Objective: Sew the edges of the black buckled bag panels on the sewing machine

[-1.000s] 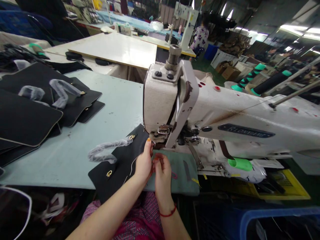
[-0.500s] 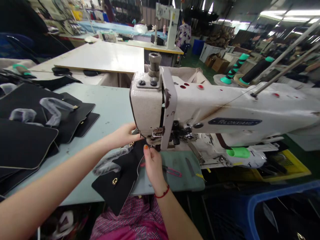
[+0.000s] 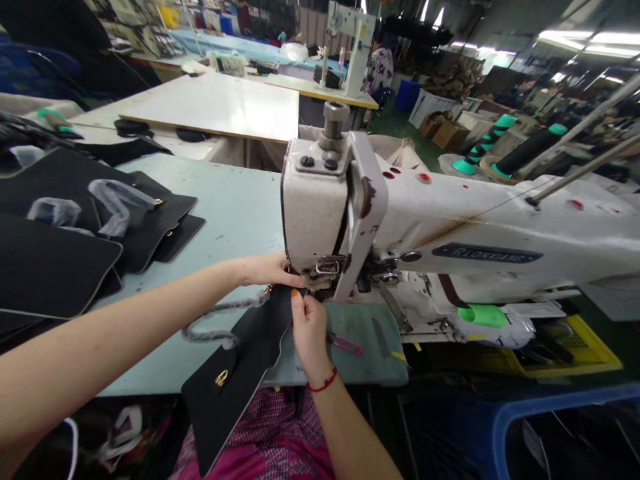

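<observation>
A black leather-like bag panel [image 3: 240, 363] with a pale edge and a gold clasp [image 3: 222, 378] runs from under the sewing machine's head [image 3: 314, 213] down over the table edge toward my lap. My right hand [image 3: 310, 327] pinches its near edge between thumb and bent fingers, just in front of the needle area. Left of the head, my left hand [image 3: 265, 269] rests on the panel's far part, thumb stretched out; its fingertips are partly hidden behind the head. A plastic-wrapped strap [image 3: 213, 327] lies beside the panel. The needle itself cannot be made out.
More black panels [image 3: 55, 260] with wrapped straps are piled on the table's left. Pink-handled snips [image 3: 345, 344] lie right of my right hand. Thread cones [image 3: 484, 143] stand behind the machine. A blue bin [image 3: 500, 427] and a yellow crate [image 3: 595, 347] are low on the right.
The panel's near end has swung and slid down toward my lap, and its strap has shifted with it. Both hands stay by the needle area. The view has turned slightly left.
</observation>
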A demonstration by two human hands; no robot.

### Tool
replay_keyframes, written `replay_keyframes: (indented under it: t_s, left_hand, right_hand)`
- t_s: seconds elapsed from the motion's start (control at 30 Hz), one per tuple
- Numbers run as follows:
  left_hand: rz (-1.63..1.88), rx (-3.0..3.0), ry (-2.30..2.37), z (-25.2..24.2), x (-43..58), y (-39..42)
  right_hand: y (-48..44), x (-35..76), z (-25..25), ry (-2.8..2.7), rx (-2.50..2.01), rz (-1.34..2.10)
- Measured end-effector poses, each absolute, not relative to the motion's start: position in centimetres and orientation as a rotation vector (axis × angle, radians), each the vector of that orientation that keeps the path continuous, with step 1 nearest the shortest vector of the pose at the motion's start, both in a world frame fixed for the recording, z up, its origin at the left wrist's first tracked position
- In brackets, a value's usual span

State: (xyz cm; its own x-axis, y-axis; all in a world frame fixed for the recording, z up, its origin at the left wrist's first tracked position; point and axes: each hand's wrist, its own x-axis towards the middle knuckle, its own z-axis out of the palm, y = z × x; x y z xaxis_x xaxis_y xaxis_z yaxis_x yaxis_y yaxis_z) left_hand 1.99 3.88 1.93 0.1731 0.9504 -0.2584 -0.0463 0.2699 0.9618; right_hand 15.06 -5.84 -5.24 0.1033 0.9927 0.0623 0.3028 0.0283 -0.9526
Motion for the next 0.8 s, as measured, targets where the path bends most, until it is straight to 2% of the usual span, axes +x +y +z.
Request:
replay_keyframes:
  t_s: [0.07, 0.13, 0.4, 0.8]
  left_hand:
    - [0.63, 1.282, 1.016, 1.6, 1.9, 3.1]
    - [0.517, 1.451, 0.963, 1.0, 2.0, 2.2]
    - [0.713, 1.389, 1.116, -1.2, 2.9, -0.7]
    - [0.677, 1.318, 1.143, 0.3, 3.4, 0.2]
  right_hand:
    - [-5.8, 16.0, -4.8, -1.411, -1.411, 0.98]
    - [-5.6, 17.2, -4.2, -1.463, -1.392, 1.048]
    - [-4.9, 20.5, -2.5, -1.562, -1.332, 1.322]
    - [-5.1, 20.3, -2.0, -1.422, -1.332, 1.465]
